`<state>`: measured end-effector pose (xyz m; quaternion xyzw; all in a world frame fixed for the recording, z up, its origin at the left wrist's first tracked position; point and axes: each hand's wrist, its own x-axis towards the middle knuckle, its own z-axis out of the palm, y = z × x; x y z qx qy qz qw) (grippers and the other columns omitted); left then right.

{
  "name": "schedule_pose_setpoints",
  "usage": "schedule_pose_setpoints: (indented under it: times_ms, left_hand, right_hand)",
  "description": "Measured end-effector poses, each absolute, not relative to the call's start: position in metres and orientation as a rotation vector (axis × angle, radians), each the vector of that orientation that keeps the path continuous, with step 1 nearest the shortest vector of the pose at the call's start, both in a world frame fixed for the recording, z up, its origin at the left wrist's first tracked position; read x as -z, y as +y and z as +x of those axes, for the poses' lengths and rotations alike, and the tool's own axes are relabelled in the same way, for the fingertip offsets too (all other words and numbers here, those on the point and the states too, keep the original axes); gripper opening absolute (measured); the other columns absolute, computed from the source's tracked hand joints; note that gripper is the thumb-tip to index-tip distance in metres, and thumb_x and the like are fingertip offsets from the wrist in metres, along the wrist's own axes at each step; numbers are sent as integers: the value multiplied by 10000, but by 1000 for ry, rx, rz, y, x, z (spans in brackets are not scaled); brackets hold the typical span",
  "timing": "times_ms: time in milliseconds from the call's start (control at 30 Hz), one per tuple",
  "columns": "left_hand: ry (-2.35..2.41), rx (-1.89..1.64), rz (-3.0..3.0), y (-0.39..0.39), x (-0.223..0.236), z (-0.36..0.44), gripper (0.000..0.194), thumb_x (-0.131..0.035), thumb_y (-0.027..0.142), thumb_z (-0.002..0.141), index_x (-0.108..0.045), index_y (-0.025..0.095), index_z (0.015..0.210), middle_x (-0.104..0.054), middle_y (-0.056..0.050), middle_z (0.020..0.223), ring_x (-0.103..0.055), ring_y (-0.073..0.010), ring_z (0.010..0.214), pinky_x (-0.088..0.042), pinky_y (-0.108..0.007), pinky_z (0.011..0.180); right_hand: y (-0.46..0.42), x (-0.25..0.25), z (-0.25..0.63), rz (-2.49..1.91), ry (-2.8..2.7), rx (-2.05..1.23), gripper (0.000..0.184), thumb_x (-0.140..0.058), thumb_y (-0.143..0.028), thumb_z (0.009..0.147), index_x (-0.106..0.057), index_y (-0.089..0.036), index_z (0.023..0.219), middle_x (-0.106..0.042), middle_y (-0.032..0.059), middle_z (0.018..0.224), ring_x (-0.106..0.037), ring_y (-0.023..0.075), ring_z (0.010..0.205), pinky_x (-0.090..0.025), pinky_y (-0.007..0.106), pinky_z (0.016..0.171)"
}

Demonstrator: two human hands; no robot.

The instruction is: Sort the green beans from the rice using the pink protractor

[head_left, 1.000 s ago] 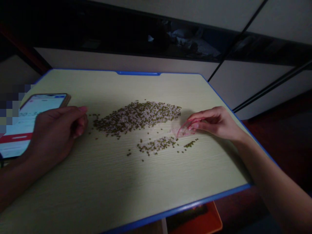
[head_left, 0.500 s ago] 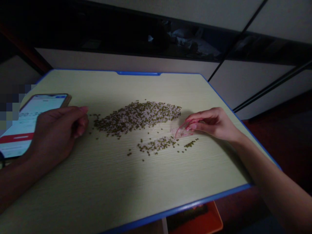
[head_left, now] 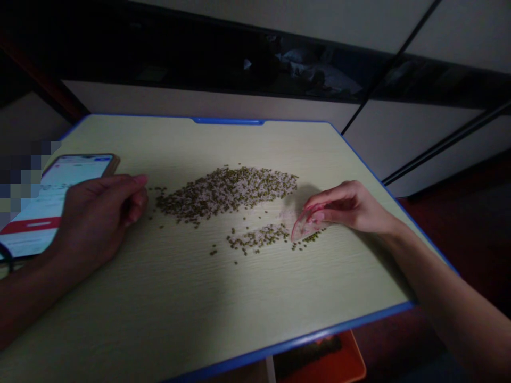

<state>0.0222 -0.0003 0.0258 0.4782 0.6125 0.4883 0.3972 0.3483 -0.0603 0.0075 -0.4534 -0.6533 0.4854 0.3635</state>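
My right hand (head_left: 347,207) pinches a clear, pink-rimmed plastic piece (head_left: 302,226) between thumb and fingers; its exact kind is hard to make out. Its edge is beside a small strip of green beans and pale grains (head_left: 261,236). A short row of green beans (head_left: 313,238) lies partly behind the plastic. Farther back, a long pile of green beans mixed with pale grains (head_left: 229,191) spreads across the table (head_left: 159,298). My left hand (head_left: 106,213) rests at the left with its fingers curled closed, and nothing shows in them. It partly covers a lit phone (head_left: 38,205).
Blue edging (head_left: 319,332) runs round the table. Below the front edge is an orange container (head_left: 351,356) with dark contents. Pale cabinet panels (head_left: 419,138) with a dark glossy band stand behind the table. A dark cable (head_left: 6,255) lies by the phone.
My right hand has moved the plastic piece slightly right and toward me, and it now hangs over the short bean row. My left hand keeps its curled pose.
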Motion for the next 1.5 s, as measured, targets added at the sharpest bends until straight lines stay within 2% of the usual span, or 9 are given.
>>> schedule_pose_setpoints:
  times_ms: [200,567,867,1000,1500]
  left_hand:
    - [1538,-1211,1263,2,-25,19,319,-511,130,644,-444,167,334,-399,30,318,-335,-48,302,-236,-181,319]
    - [1561,-1203,1253,2,-24,17,309,-527,140,634,-444,168,338,-394,32,319,-335,-46,295,-230,-177,305]
    - [1554,-1210,1247,1,-23,19,294,-523,145,631,-446,169,348,-396,41,327,-338,-40,299,-236,-171,311]
    - [1530,-1230,1268,2,-21,18,290,-524,149,631,-445,166,353,-399,44,327,-334,-32,298,-224,-167,312]
    - [1503,-1248,1298,5,-18,14,282,-538,135,621,-449,162,355,-402,32,339,-339,-45,307,-234,-181,317]
  right_hand:
    - [-55,0,348,-1164,-1543,-1275,166,-690,-93,673,-739,-155,819,-684,11,615,-584,74,490,-463,162,449]
    - [-61,5,348,-1084,-1601,-1177,239,-662,-64,693,-736,-206,870,-699,3,649,-627,95,537,-518,190,507]
    - [-63,4,348,-1185,-1577,-1122,170,-693,-145,684,-739,-177,845,-678,8,615,-597,86,502,-484,173,452]
    - [-62,4,347,-1200,-1528,-1105,167,-694,-160,684,-738,-164,845,-691,21,632,-610,91,526,-498,182,479]
    - [-61,2,343,-1165,-1532,-1128,155,-688,-138,691,-737,-168,835,-695,16,635,-598,80,503,-512,193,497]
